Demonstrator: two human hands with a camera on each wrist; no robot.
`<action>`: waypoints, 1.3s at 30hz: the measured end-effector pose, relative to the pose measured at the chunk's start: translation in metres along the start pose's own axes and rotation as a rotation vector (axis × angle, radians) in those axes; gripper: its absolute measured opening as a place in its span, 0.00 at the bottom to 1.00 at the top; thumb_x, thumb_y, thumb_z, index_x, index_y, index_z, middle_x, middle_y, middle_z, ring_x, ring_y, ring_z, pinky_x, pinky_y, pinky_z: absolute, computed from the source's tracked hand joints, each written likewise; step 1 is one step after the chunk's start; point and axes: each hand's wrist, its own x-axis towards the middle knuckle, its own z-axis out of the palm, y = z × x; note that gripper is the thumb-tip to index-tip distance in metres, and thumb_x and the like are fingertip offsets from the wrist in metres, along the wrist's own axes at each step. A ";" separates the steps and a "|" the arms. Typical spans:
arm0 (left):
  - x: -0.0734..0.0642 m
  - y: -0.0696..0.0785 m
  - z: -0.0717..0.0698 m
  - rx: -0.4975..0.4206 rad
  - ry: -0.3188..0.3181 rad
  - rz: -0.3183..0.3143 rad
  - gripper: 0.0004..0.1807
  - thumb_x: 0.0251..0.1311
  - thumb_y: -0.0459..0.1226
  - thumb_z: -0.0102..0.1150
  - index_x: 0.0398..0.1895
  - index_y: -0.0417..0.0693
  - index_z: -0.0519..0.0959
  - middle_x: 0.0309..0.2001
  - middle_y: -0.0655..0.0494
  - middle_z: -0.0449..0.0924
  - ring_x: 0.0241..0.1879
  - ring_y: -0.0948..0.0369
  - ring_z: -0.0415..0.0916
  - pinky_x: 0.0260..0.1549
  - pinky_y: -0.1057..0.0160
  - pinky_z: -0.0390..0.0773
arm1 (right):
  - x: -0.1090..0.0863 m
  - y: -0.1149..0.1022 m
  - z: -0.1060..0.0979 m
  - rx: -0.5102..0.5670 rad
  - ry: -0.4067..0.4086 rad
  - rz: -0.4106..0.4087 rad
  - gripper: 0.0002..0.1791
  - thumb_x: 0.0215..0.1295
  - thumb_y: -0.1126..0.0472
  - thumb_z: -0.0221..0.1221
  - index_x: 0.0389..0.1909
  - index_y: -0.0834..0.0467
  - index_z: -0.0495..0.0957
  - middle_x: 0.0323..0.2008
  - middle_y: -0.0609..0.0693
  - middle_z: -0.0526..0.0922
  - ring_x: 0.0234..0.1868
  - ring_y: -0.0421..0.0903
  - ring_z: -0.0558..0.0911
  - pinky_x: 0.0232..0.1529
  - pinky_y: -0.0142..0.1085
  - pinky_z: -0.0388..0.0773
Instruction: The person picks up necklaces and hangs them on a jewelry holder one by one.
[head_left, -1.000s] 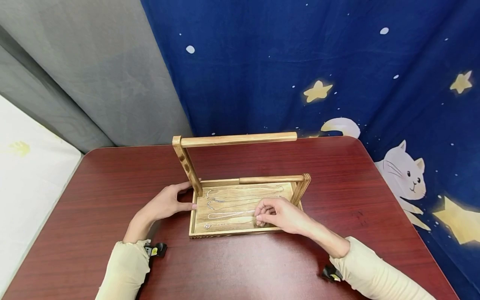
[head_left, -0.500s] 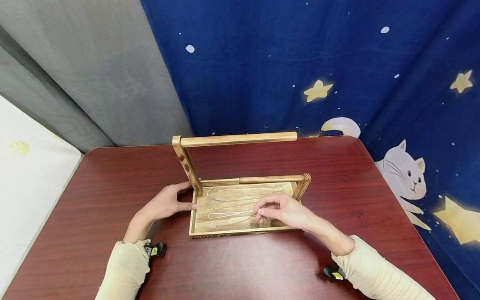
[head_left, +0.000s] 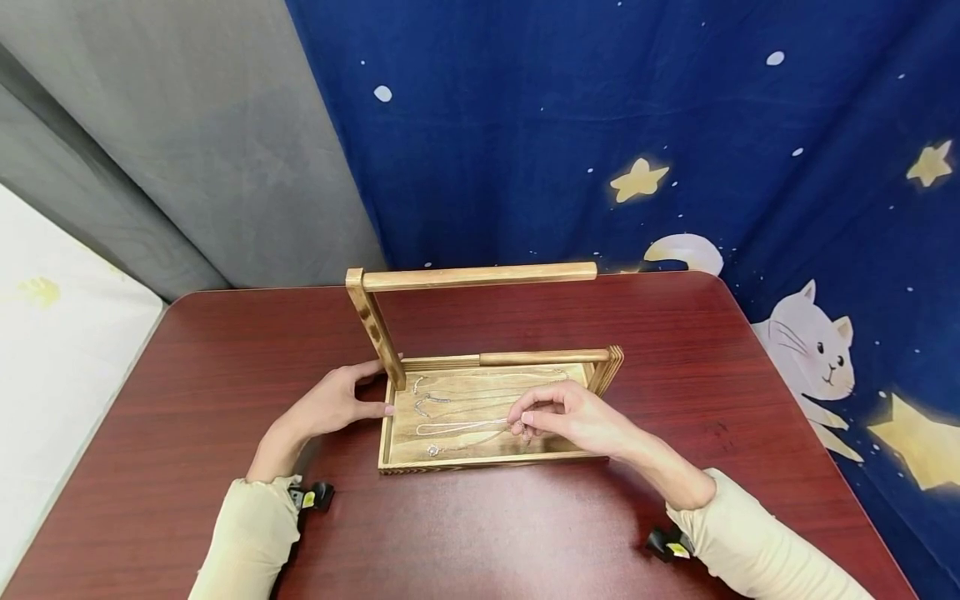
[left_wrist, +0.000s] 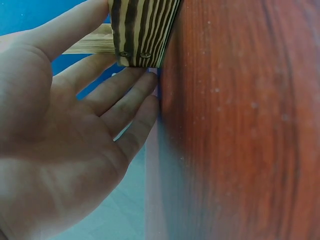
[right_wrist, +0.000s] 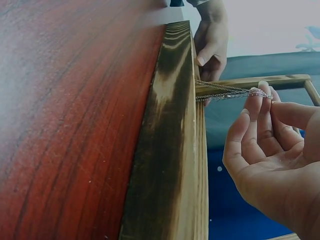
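A wooden tray [head_left: 495, 467] with raised wooden bars holds several fine necklaces. My left hand [head_left: 333, 406] rests against its left end, thumb at the rim and fingers extended, as the left wrist view also shows. Over the tray's right half, my right hand [head_left: 566, 417] pinches a necklace [right_wrist: 225, 94] between thumb and fingertips; its thin strands stretch back toward the tray in the right wrist view. A small round pendant [head_left: 432, 451] lies near the front rim. Just behind it is a pale looped chain [head_left: 450, 430], and a chain with a dark bar [head_left: 437, 400] lies farther back.
An upper wooden bar [head_left: 480, 277] rises on a left post [head_left: 377, 333] above the tray. A lower bar [head_left: 543, 358] runs along the back right to a short post [head_left: 602, 372]. The reddish-brown table [head_left: 480, 533] surrounds the tray, with curtains behind.
My right hand has lifted slightly, turned and shifted right, with the pinched necklace. The round pendant has slid right along the tray's front. My left hand has stayed in place.
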 end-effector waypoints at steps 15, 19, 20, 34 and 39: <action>0.000 -0.001 0.000 -0.007 -0.002 -0.001 0.38 0.54 0.45 0.74 0.68 0.46 0.73 0.62 0.45 0.76 0.66 0.48 0.68 0.62 0.44 0.68 | -0.002 -0.011 0.001 -0.066 -0.002 -0.008 0.10 0.72 0.67 0.56 0.46 0.70 0.81 0.41 0.70 0.83 0.41 0.57 0.85 0.41 0.55 0.82; 0.000 -0.001 0.000 -0.008 0.002 0.002 0.37 0.54 0.44 0.75 0.68 0.46 0.73 0.62 0.46 0.76 0.65 0.48 0.69 0.62 0.44 0.68 | -0.003 -0.014 0.001 -0.125 0.014 -0.034 0.09 0.71 0.67 0.57 0.45 0.67 0.82 0.40 0.65 0.85 0.42 0.57 0.85 0.43 0.47 0.83; 0.000 -0.001 0.001 -0.008 0.003 0.004 0.37 0.54 0.44 0.75 0.68 0.46 0.73 0.62 0.46 0.76 0.65 0.49 0.69 0.62 0.44 0.68 | -0.003 -0.015 0.001 -0.131 0.015 -0.044 0.08 0.71 0.67 0.58 0.45 0.67 0.82 0.39 0.64 0.85 0.42 0.58 0.85 0.43 0.46 0.83; 0.000 -0.002 0.000 -0.007 -0.005 -0.015 0.40 0.54 0.45 0.74 0.70 0.44 0.70 0.63 0.43 0.75 0.66 0.47 0.68 0.62 0.43 0.68 | -0.010 -0.024 0.000 0.076 0.025 -0.050 0.10 0.71 0.70 0.56 0.45 0.75 0.77 0.36 0.71 0.79 0.35 0.47 0.84 0.41 0.40 0.83; 0.001 -0.003 0.001 -0.002 -0.006 -0.025 0.41 0.54 0.46 0.75 0.70 0.44 0.70 0.63 0.43 0.75 0.66 0.46 0.67 0.62 0.43 0.68 | -0.013 -0.026 -0.001 0.062 0.042 -0.064 0.08 0.69 0.72 0.57 0.44 0.74 0.78 0.33 0.63 0.82 0.30 0.48 0.83 0.36 0.42 0.84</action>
